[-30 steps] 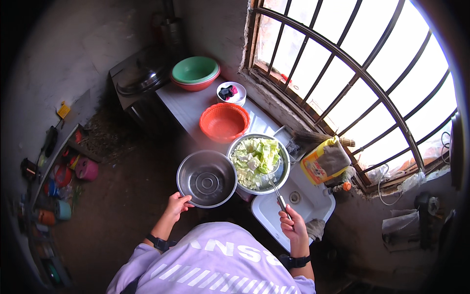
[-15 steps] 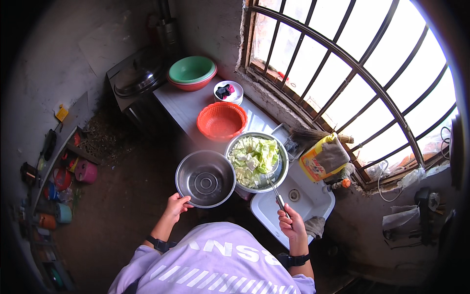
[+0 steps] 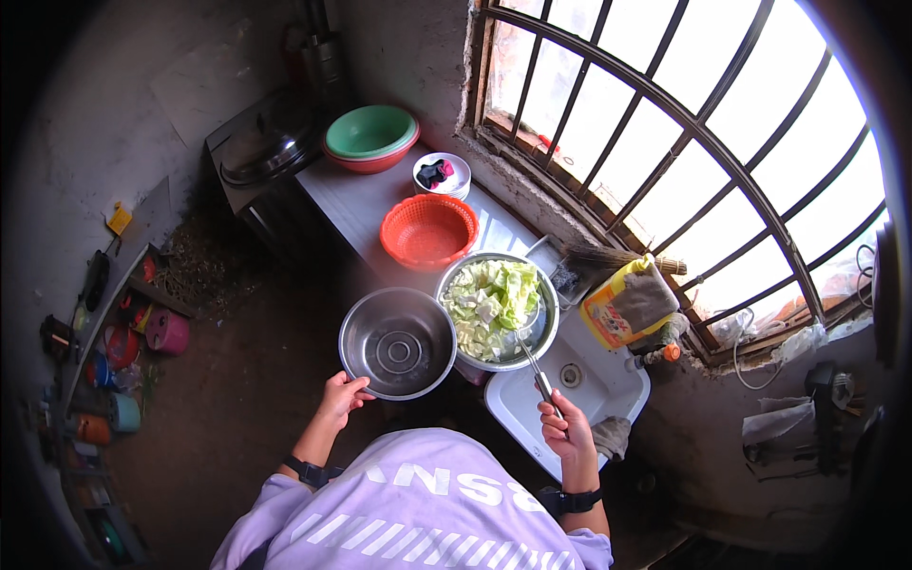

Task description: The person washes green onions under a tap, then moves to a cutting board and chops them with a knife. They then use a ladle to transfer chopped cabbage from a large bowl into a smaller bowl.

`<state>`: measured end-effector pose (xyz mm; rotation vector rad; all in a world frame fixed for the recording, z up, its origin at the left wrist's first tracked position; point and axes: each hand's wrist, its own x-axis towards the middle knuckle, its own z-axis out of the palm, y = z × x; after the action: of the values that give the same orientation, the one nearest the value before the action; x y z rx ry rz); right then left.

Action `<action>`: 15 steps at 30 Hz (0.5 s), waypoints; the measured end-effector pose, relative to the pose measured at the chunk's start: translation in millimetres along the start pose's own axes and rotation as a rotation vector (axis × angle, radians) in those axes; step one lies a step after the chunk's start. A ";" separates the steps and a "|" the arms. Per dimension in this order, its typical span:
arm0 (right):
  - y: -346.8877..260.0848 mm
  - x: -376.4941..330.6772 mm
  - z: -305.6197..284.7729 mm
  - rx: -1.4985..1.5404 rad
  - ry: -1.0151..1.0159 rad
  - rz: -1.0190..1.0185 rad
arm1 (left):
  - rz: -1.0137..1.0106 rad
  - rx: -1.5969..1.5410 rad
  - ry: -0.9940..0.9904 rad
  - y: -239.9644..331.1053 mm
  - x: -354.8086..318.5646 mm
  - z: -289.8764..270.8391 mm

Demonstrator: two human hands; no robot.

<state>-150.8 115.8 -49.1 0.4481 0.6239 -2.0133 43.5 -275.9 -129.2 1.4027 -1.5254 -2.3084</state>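
An empty metal basin [image 3: 398,344] hangs tilted in front of me. Its near left rim is pinched by my left hand [image 3: 343,398]. Just right of it, a second metal basin [image 3: 544,344] holds chopped cabbage [image 3: 494,299], pale green and white. My right hand [image 3: 567,425] is closed around the handle of a long-handled metal kitchen utensil [image 3: 542,382]. The utensil's head reaches into the cabbage and is largely hidden, so its exact kind does not show. The two basins sit rim to rim.
Beyond the basins on the table [image 3: 347,214] stand an orange colander [image 3: 429,233], stacked white bowls [image 3: 456,188] and a green basin [image 3: 370,131]. A sink [image 3: 603,385] lies at the right, with a cut yellow jug [image 3: 613,313], a brush [image 3: 627,258] and a tap [image 3: 655,356] beside it.
The cabbage leaves around the utensil have shifted slightly. Both hands keep their grips, and the empty basin stays nearly in place.
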 end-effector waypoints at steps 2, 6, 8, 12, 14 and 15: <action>-0.7 0.7 -0.4 -0.016 0.023 -0.005 | 0.002 -0.002 -0.003 0.1 0.1 1.0; -0.2 4.3 -4.3 0.001 0.010 -0.001 | 0.007 -0.008 -0.013 1.3 1.4 3.2; 0.3 5.5 -6.9 -0.004 0.043 0.004 | 0.008 -0.011 -0.013 2.6 1.8 4.0; 2.3 7.5 -12.0 0.001 0.046 0.011 | 0.009 -0.012 -0.006 3.6 2.4 4.1; 3.7 8.9 -13.9 -0.006 0.068 0.010 | 0.010 -0.010 -0.004 3.1 3.4 4.2; 3.9 9.4 -14.5 -0.005 0.067 0.010 | 0.010 -0.008 -0.002 2.8 3.8 3.8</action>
<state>-151.1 116.3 -66.9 0.5161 0.6663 -1.9940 37.5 -276.4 -129.2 1.3886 -1.5189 -2.3086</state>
